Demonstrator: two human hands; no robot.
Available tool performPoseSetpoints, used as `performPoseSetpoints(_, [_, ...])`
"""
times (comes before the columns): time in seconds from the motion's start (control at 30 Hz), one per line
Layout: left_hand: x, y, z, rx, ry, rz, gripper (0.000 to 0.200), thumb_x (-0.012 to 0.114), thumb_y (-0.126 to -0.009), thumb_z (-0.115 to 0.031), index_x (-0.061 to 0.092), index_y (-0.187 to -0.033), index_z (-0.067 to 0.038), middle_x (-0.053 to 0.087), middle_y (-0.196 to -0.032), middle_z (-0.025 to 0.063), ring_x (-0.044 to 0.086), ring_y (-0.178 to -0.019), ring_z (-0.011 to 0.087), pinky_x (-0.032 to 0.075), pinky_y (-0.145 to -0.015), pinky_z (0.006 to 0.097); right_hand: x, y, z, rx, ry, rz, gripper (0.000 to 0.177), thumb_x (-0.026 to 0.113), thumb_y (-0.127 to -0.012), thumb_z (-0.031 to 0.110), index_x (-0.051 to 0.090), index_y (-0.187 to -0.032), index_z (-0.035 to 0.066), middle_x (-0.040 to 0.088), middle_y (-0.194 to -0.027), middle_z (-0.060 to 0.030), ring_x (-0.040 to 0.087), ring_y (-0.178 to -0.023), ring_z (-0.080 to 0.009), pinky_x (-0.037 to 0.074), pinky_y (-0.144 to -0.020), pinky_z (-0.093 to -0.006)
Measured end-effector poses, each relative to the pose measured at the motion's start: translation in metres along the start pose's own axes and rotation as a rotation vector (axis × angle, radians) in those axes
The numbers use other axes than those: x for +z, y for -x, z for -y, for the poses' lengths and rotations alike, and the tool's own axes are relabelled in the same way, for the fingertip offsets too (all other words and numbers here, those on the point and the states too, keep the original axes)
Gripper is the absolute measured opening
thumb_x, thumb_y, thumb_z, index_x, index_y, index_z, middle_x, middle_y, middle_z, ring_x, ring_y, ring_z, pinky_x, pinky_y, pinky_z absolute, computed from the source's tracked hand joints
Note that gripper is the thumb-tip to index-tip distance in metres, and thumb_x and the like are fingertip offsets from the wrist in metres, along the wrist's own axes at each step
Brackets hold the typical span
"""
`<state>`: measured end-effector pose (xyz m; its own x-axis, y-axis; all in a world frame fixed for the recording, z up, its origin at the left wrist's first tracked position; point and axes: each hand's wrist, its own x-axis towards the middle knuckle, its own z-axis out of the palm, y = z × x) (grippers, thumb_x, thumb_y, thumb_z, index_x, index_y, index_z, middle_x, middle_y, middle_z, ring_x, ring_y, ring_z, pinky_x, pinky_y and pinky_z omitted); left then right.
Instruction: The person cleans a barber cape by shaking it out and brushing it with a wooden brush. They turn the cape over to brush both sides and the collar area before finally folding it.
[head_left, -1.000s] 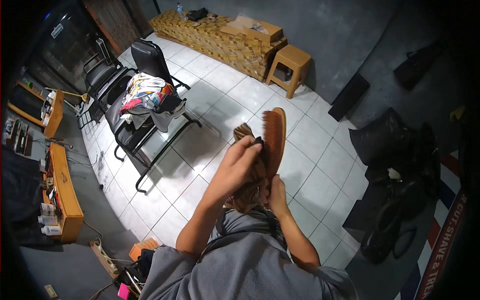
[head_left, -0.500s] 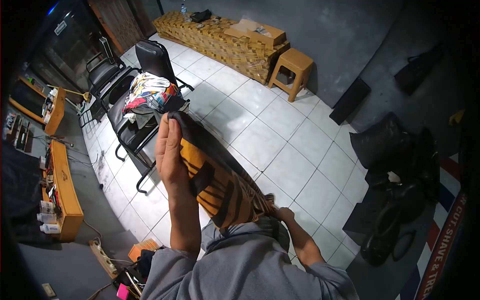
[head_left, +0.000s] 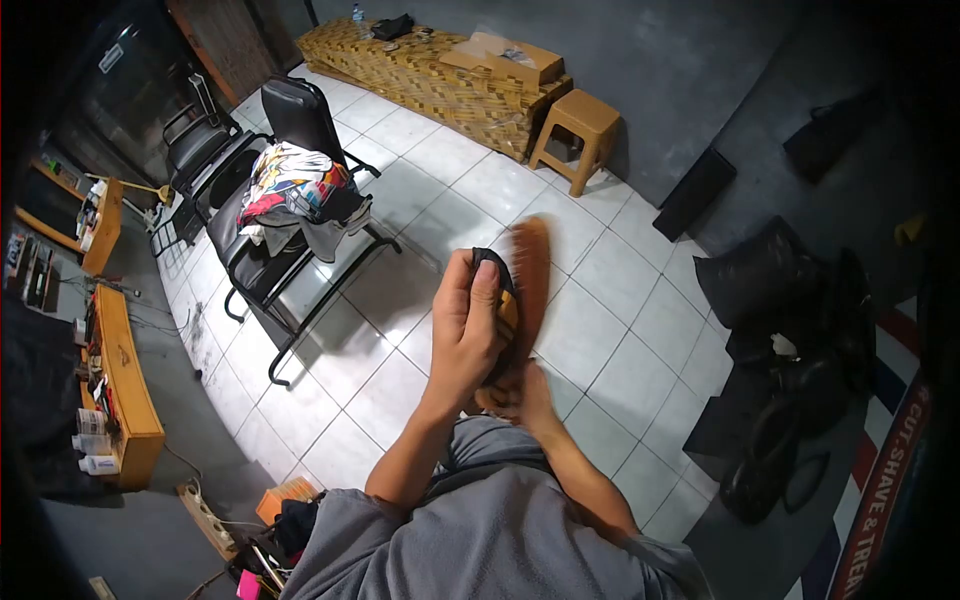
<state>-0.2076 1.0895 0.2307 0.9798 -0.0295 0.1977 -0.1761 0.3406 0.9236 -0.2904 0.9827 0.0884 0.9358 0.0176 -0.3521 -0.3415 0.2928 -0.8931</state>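
My left hand (head_left: 468,322) is closed on the dark edge of an orange-and-black patterned cloth (head_left: 507,318), thumb uppermost, in front of my body. The cloth hangs bunched and narrow below the fingers. Just right of it rises a long orange-brown strip (head_left: 532,280) with a ragged left edge, smeared by motion. Lower down, close to my waist, my right hand (head_left: 537,405) is closed at the cloth's bunched lower end; its fingertips are partly hidden.
A black chair (head_left: 255,262) to the left bears a heap of colourful clothes (head_left: 292,190). A brown plastic stool (head_left: 580,138) stands beside a long bench with a woven-pattern cover (head_left: 420,75). Wooden shelves (head_left: 130,400) line the left wall; black bags (head_left: 755,290) lie at right.
The cloth, stretched out wide before, is now bunched narrow. My left hand has moved right, close to my right hand, which has shifted slightly left and up. The orange-brown strip now stands upright.
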Motion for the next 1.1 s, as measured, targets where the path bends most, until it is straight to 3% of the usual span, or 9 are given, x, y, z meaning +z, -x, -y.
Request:
performPoseSetpoints(0.13, [-0.001, -0.004, -0.020, -0.018, 0.041, -0.095, 0.018, 0.044, -0.098, -0.020, 0.046, -0.087, -0.005, 0.044, -0.075, -0.0030, 0.039, -0.063, 0.0027, 0.034, -0.053, 0.0174, -0.026, -0.035, -0.078, -0.263, 0.809, 0.361, 0.054, 0.051, -0.088, 0.039, 0.042, -0.127, 0.004, 0.064, -0.097, -0.0159, 0.062, -0.093, -0.0279, 0.050, -0.071, -0.0371])
performPoseSetpoints(0.3, [-0.019, -0.010, -0.036, 0.087, 0.127, -0.221, 0.014, 0.044, -0.098, -0.019, 0.047, -0.090, -0.008, 0.045, -0.077, -0.0047, 0.041, -0.067, 0.0016, 0.036, -0.059, 0.0161, -0.191, -0.059, -0.247, 0.334, 1.589, 0.436, 0.043, 0.050, -0.085, 0.046, 0.061, -0.110, 0.012, 0.065, -0.093, -0.0188, 0.063, -0.088, -0.0321, 0.049, -0.078, -0.0422])
performPoseSetpoints(0.37, [-0.025, -0.009, -0.046, 0.131, 0.150, -0.275, 0.014, 0.044, -0.098, -0.020, 0.047, -0.090, -0.008, 0.045, -0.078, -0.0049, 0.041, -0.067, 0.0008, 0.036, -0.059, 0.0161, -0.198, -0.034, -0.218, 0.456, 1.487, 0.091, 0.048, 0.048, -0.086, 0.047, 0.067, -0.094, 0.004, 0.065, -0.083, -0.0207, 0.064, -0.081, -0.0334, 0.050, -0.074, -0.0424])
performPoseSetpoints(0.47, [-0.035, -0.014, -0.055, 0.141, 0.118, -0.236, 0.013, 0.044, -0.098, -0.018, 0.047, -0.090, -0.008, 0.043, -0.073, -0.0060, 0.038, -0.061, -0.0005, 0.033, -0.053, 0.0153, -0.223, -0.038, -0.224, 0.202, 1.535, 0.110, 0.056, 0.042, -0.089, 0.048, 0.067, -0.077, 0.000, 0.065, -0.076, -0.0209, 0.065, -0.075, -0.0352, 0.050, -0.067, -0.0415])
performPoseSetpoints(0.57, [-0.030, -0.012, -0.041, 0.034, 0.010, -0.241, 0.014, 0.045, -0.098, -0.019, 0.047, -0.090, -0.007, 0.042, -0.071, -0.0067, 0.037, -0.058, -0.0011, 0.030, -0.050, 0.0154, -0.187, -0.053, -0.164, 0.129, 0.796, -0.354, 0.054, 0.042, -0.091, 0.050, 0.056, -0.069, 0.003, 0.054, -0.056, -0.0081, 0.056, -0.052, -0.0226, 0.041, -0.048, -0.0382])
performPoseSetpoints(0.63, [-0.021, -0.012, -0.030, 0.028, -0.051, -0.165, 0.017, 0.044, -0.098, -0.021, 0.046, -0.089, -0.006, 0.041, -0.074, -0.0058, 0.034, -0.065, 0.0004, 0.029, -0.056, 0.0160, -0.111, -0.039, -0.049, 0.216, 0.153, -0.222, 0.043, 0.041, -0.094, 0.047, 0.050, -0.074, 0.010, 0.040, -0.053, 0.0045, 0.038, -0.042, -0.0070, 0.031, -0.040, -0.0230])
performPoseSetpoints(0.77, [-0.006, -0.006, -0.015, -0.037, -0.004, -0.130, 0.019, 0.042, -0.099, -0.021, 0.046, -0.090, -0.005, 0.041, -0.076, -0.0046, 0.034, -0.068, 0.0019, 0.031, -0.059, 0.0165, -0.033, -0.016, 0.032, -0.126, -0.217, 0.103, 0.042, 0.039, -0.096, 0.046, 0.048, -0.077, 0.010, 0.038, -0.053, 0.0034, 0.034, -0.041, -0.0071, 0.028, -0.038, -0.0225])
performPoseSetpoints(0.97, [-0.006, -0.013, -0.008, 0.118, -0.031, -0.139, 0.017, 0.041, -0.099, -0.019, 0.046, -0.090, -0.006, 0.042, -0.075, -0.0044, 0.036, -0.066, 0.0016, 0.032, -0.056, 0.0159, -0.013, -0.024, -0.014, 0.081, -0.136, 0.388, 0.045, 0.044, -0.093, 0.048, 0.055, -0.090, 0.005, 0.041, -0.053, 0.0023, 0.034, -0.039, -0.0074, 0.028, -0.037, -0.0218])
performPoseSetpoints(1.1, [-0.032, -0.021, -0.022, 0.194, 0.170, -0.175, 0.022, 0.048, -0.096, -0.022, 0.053, -0.110, -0.006, 0.055, -0.086, -0.0018, 0.053, -0.070, 0.0042, 0.044, -0.062, 0.0191, -0.096, -0.053, -0.137, 0.044, 0.899, 0.222, 0.055, 0.048, -0.090, 0.051, 0.064, -0.077, 0.000, 0.055, -0.058, -0.0085, 0.052, -0.050, -0.0187, 0.043, -0.048, -0.0347])
